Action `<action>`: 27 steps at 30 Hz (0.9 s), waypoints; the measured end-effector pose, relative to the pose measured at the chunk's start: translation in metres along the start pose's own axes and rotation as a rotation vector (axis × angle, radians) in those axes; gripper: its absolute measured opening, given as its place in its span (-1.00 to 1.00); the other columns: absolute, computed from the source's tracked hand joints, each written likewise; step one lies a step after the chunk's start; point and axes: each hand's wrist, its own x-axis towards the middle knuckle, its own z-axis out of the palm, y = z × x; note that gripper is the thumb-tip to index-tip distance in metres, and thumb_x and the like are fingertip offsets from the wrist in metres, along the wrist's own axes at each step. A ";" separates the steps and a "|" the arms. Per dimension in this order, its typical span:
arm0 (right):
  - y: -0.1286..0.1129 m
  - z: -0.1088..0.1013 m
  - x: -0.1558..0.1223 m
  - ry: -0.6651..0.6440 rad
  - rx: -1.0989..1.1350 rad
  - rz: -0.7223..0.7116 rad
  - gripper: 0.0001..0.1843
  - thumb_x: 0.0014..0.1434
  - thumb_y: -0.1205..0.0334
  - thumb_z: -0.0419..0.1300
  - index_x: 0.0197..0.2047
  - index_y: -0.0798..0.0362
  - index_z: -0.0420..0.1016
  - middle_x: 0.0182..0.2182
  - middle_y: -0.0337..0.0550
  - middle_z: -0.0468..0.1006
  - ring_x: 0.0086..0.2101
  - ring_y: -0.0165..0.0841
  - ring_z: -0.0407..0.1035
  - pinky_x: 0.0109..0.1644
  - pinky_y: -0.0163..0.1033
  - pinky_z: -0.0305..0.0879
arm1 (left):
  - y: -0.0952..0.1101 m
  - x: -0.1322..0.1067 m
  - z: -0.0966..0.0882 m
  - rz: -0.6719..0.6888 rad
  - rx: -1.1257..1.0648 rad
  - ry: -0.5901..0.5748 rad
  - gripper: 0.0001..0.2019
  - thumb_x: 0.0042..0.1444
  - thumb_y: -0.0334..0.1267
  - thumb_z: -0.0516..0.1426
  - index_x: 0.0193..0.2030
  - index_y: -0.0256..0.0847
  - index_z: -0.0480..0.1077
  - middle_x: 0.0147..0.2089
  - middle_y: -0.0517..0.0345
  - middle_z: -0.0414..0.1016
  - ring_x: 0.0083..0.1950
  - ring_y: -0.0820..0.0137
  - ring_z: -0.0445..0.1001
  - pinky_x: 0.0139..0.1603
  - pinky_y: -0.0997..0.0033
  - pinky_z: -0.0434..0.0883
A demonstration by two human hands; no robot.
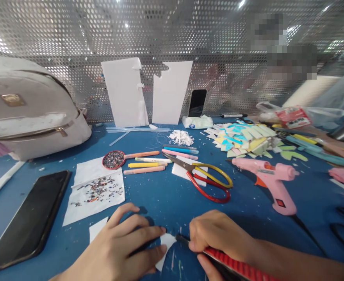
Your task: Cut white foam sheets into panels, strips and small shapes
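Note:
My left hand (125,242) lies spread on the blue table, its fingertips pressing on a small white piece of paper or card (166,246). Another white piece (98,229) shows partly behind that hand. Closed around what looks like a utility knife (233,262), with a red ribbed handle, is my right hand (218,234). The knife's dark tip meets the right edge of the small white piece. Beyond my hands lie scissors (202,171) with one yellow and one red handle, resting over a white card (177,171).
At the right lies a pink glue gun (270,175). Several markers (147,165) and a round container of glitter bits (113,160) lie mid-table. A phone (34,214) and a backpack (34,109) occupy the left. Paper scraps (245,136) and two white boards (125,93) are behind.

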 end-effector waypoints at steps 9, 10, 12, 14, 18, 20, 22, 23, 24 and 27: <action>-0.011 -0.004 0.004 -0.085 -0.124 -0.022 -0.82 0.14 0.47 -0.03 -0.29 -0.03 0.12 -0.56 -0.36 0.33 -0.59 -0.45 0.19 -0.42 -0.33 0.19 | 0.000 -0.001 0.000 -0.008 -0.039 -0.005 -0.80 0.42 -0.26 0.06 -0.04 -0.15 0.53 0.04 0.20 0.61 -0.09 0.41 0.46 0.34 0.18 0.07; -0.014 -0.004 0.003 -0.109 -0.152 0.003 -0.81 0.14 0.49 -0.03 -0.32 -0.02 0.11 -0.57 -0.35 0.33 -0.58 -0.45 0.18 -0.40 -0.32 0.20 | 0.000 -0.001 0.000 -0.009 -0.042 -0.008 -0.79 0.42 -0.25 0.05 -0.04 -0.15 0.53 0.05 0.20 0.61 -0.09 0.41 0.46 0.34 0.18 0.06; -0.018 -0.005 0.001 -0.154 -0.189 0.039 -0.83 0.16 0.48 -0.03 -0.34 -0.01 0.14 -0.56 -0.31 0.37 -0.55 -0.42 0.20 -0.35 -0.29 0.23 | 0.000 -0.002 0.000 -0.009 -0.042 -0.012 -0.78 0.43 -0.24 0.04 -0.04 -0.14 0.53 0.04 0.19 0.61 -0.09 0.41 0.46 0.34 0.18 0.07; -0.020 -0.005 -0.001 -0.170 -0.193 0.037 -0.84 0.21 0.45 -0.02 -0.35 0.01 0.19 -0.55 -0.27 0.40 -0.53 -0.40 0.23 -0.33 -0.28 0.25 | 0.000 -0.002 0.000 -0.013 -0.039 -0.008 -0.79 0.42 -0.24 0.05 -0.04 -0.14 0.52 0.03 0.18 0.61 -0.10 0.41 0.47 0.34 0.17 0.09; -0.021 -0.005 0.001 -0.142 -0.193 0.018 -0.82 0.24 0.47 -0.02 -0.36 0.02 0.20 -0.55 -0.29 0.37 -0.53 -0.43 0.21 -0.32 -0.30 0.23 | 0.001 -0.002 0.000 -0.026 -0.047 -0.007 -0.79 0.42 -0.25 0.05 -0.03 -0.13 0.52 0.03 0.18 0.62 -0.10 0.40 0.46 0.33 0.16 0.10; -0.021 -0.005 0.003 -0.147 -0.207 0.020 -0.80 0.22 0.49 -0.03 -0.37 0.01 0.19 -0.55 -0.29 0.37 -0.53 -0.43 0.19 -0.33 -0.30 0.20 | 0.002 -0.001 0.000 -0.025 -0.045 -0.012 -0.79 0.42 -0.25 0.04 -0.03 -0.13 0.51 0.03 0.18 0.62 -0.11 0.40 0.46 0.32 0.16 0.12; -0.020 -0.006 0.006 -0.159 -0.184 0.003 -0.79 0.21 0.50 -0.02 -0.39 0.01 0.16 -0.56 -0.31 0.36 -0.55 -0.45 0.16 -0.37 -0.31 0.16 | 0.002 0.000 -0.001 -0.026 -0.047 -0.019 -0.80 0.42 -0.25 0.04 -0.03 -0.12 0.51 0.02 0.18 0.62 -0.12 0.40 0.46 0.31 0.16 0.12; -0.019 -0.006 0.007 -0.164 -0.156 -0.011 -0.78 0.20 0.51 -0.01 -0.40 0.01 0.14 -0.56 -0.33 0.34 -0.56 -0.46 0.14 -0.40 -0.32 0.13 | 0.002 0.000 -0.001 -0.029 -0.050 -0.021 -0.80 0.42 -0.25 0.05 -0.03 -0.12 0.51 0.02 0.19 0.62 -0.12 0.41 0.46 0.31 0.16 0.11; -0.018 -0.006 0.008 -0.166 -0.124 -0.026 -0.77 0.19 0.52 0.00 -0.40 0.00 0.13 -0.57 -0.35 0.33 -0.57 -0.48 0.13 -0.42 -0.34 0.10 | 0.002 0.000 -0.001 -0.032 -0.053 -0.021 -0.80 0.42 -0.25 0.05 -0.03 -0.12 0.51 0.03 0.20 0.62 -0.12 0.41 0.46 0.31 0.17 0.11; -0.017 -0.004 0.008 -0.185 -0.066 -0.052 -0.75 0.18 0.54 0.01 -0.40 0.00 0.10 -0.57 -0.37 0.30 -0.58 -0.49 0.11 -0.44 -0.35 0.07 | 0.002 0.000 -0.001 -0.034 -0.053 -0.024 -0.80 0.42 -0.23 0.05 -0.01 -0.10 0.51 0.03 0.21 0.62 -0.12 0.41 0.46 0.32 0.17 0.09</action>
